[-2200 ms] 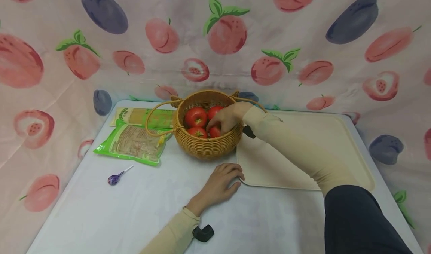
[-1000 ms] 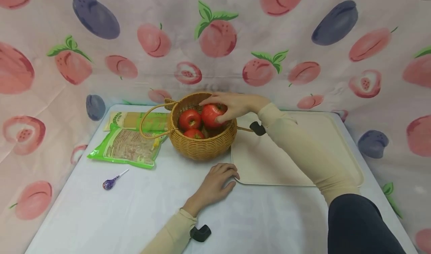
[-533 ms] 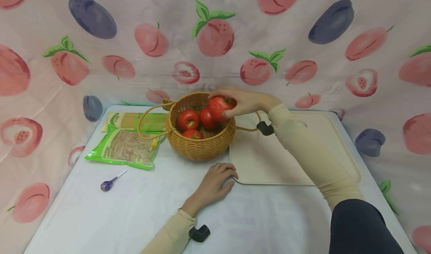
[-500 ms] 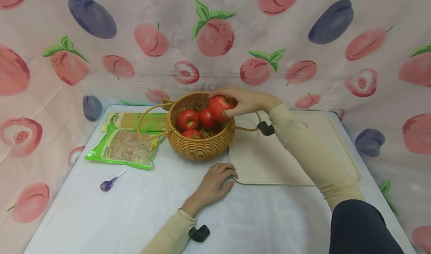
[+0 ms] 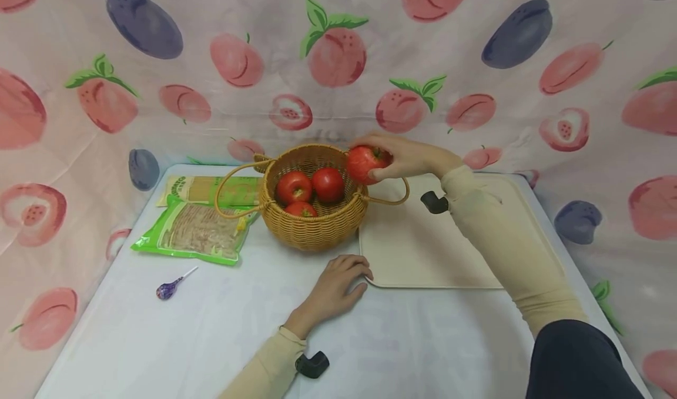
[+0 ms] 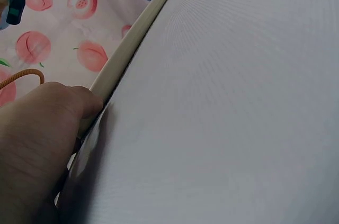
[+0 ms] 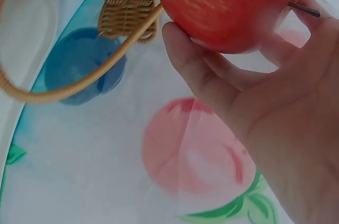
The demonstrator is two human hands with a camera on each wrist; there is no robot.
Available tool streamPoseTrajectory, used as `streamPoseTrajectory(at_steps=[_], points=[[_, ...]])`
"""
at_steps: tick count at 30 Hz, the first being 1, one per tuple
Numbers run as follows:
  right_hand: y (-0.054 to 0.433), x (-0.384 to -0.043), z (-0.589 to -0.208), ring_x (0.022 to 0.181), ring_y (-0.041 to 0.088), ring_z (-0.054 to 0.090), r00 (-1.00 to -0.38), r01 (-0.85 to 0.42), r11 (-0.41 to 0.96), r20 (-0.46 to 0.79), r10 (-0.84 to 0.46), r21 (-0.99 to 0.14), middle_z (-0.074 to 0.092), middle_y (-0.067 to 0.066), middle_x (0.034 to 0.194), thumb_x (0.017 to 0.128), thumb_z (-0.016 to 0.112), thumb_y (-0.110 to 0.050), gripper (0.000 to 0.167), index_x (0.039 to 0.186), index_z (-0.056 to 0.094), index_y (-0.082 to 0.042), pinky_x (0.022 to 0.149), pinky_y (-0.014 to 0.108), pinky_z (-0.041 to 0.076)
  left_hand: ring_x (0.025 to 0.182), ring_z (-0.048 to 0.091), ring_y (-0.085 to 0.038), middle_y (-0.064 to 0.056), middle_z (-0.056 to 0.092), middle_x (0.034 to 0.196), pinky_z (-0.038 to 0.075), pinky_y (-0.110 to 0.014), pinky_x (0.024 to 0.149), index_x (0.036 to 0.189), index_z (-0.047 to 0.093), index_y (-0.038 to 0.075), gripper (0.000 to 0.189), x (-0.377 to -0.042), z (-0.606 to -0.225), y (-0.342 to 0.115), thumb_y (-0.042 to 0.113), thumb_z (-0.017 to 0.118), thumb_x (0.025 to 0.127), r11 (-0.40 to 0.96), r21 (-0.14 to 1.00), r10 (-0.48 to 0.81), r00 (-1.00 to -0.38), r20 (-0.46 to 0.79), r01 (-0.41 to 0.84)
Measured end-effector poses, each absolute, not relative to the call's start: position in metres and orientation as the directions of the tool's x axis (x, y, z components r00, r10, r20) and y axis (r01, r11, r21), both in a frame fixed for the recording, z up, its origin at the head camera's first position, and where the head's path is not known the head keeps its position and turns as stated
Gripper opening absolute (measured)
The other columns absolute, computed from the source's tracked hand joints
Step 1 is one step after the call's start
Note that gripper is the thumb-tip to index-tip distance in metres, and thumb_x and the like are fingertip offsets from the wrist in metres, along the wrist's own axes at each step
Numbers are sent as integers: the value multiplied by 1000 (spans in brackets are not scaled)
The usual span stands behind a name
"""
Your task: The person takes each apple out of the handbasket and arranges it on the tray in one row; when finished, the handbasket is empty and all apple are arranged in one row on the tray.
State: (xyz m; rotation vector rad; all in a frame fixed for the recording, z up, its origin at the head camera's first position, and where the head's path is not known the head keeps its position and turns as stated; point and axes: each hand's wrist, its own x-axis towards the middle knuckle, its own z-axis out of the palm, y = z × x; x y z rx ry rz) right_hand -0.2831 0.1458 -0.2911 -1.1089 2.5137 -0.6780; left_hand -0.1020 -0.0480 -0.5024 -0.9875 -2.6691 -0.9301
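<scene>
A red apple (image 5: 365, 164) with a dark stem is gripped in my right hand (image 5: 409, 155), just above the right rim of the wicker basket (image 5: 314, 231). The right wrist view shows the apple (image 7: 228, 7) held by the fingertips, with the hand (image 7: 286, 107) beneath and beside it. Inside the basket lie three more red apples (image 5: 294, 188). My left hand (image 5: 335, 287) rests palm down on the table, fingertips at the near left corner of the beige tray (image 5: 423, 252). In the left wrist view, that hand (image 6: 42, 128) sits by the tray's edge (image 6: 127, 49).
Left of the basket lie a green-edged bag of sliced bread (image 5: 198, 230) and a pack of noodles (image 5: 211, 190). A purple lollipop (image 5: 174, 284) is on the white table (image 5: 211, 328). The basket's right handle (image 5: 394, 196) arches over the tray. A fruit-print cloth (image 5: 328, 105) hangs behind.
My right hand has taken an apple from inside the basket, lifted it and moved it right, past the rim. The left hand has stayed by the tray corner.
</scene>
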Motion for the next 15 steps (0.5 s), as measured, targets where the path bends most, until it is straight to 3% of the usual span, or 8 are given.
streamPoseTrajectory(at_steps=[6,15], points=[[160,-284,-294,120,17,44,-664,-586,603,-106,-740,-541,42,-6,136,84,66,-26,60,139,42,-29,99,42,43,120,47,-12,7,56,120,36,-35,105,102,64,25,13,-103,-503,-49,22,61,90,600,500,541,-777,321,624],[182,-286,-296,122,20,43,-709,-552,655,-124,-695,-517,41,-5,140,84,67,-30,59,137,41,-35,100,47,42,119,48,-13,7,56,119,37,-35,103,101,63,25,13,-103,-505,-48,21,62,89,587,495,539,-765,353,641]])
